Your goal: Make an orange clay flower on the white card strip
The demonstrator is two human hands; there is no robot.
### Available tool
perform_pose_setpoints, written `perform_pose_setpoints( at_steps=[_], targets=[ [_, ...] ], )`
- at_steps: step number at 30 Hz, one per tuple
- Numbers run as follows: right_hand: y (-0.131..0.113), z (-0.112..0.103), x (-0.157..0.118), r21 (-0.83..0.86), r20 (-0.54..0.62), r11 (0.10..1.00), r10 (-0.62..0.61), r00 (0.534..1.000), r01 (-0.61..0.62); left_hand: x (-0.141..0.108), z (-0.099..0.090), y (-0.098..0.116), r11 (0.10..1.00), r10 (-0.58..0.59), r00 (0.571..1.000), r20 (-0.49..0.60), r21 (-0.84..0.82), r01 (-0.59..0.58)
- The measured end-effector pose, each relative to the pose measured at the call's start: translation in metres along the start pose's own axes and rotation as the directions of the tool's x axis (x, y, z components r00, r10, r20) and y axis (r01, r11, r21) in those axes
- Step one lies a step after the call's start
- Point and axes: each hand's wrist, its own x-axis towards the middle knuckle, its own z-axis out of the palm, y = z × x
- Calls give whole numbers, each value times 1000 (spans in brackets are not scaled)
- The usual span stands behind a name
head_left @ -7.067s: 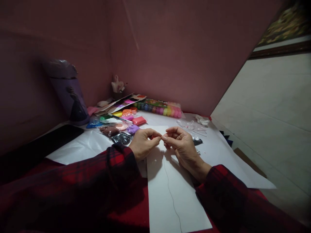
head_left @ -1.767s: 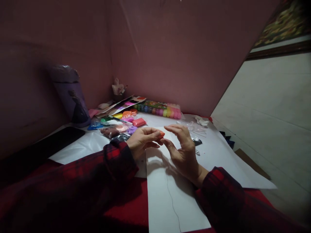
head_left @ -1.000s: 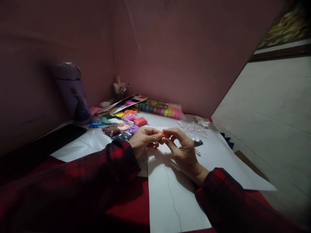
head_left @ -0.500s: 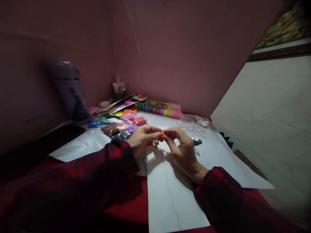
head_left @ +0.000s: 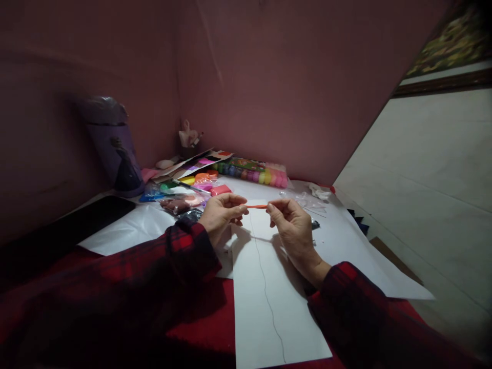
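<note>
A thin strip of orange clay (head_left: 257,207) is stretched level between my two hands. My left hand (head_left: 223,215) pinches its left end between thumb and fingers. The right end is pinched by my right hand (head_left: 294,228). Both hands are raised over a long white paper strip (head_left: 269,307) with a wavy dark line running down it. Beyond my left hand lie packets of coloured clay, among them a red one (head_left: 221,190) and a brown one (head_left: 175,206).
A long pack of multicoloured clay (head_left: 253,174) lies near the wall. A purple cylinder (head_left: 119,148) stands at the back left, beside a black flat object (head_left: 103,215). Crumpled clear plastic (head_left: 303,197) and white tissue (head_left: 320,192) lie at the right.
My hands have moved apart, the left one to the left and the right one to the right. The small orange piece between them is now drawn out into a longer thin strip.
</note>
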Motion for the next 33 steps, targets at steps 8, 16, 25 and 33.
perform_pose_setpoints(
  at_steps=[8,16,25,33],
  targets=[
    [2,-1,0,20,50,999,34,998,-35,-1,-1,-2,998,-68,985,156,-6,70],
    [-4,2,-3,105,148,994,-36,988,20,-2,-1,-1,995,-97,974,205,31,92],
    [-4,2,-9,-27,221,998,-47,974,55,-1,0,-2,988,8,976,219,146,-41],
    [-4,2,-6,-70,155,995,-62,986,73,-3,1,-3,998,-55,970,236,44,46]
  ],
)
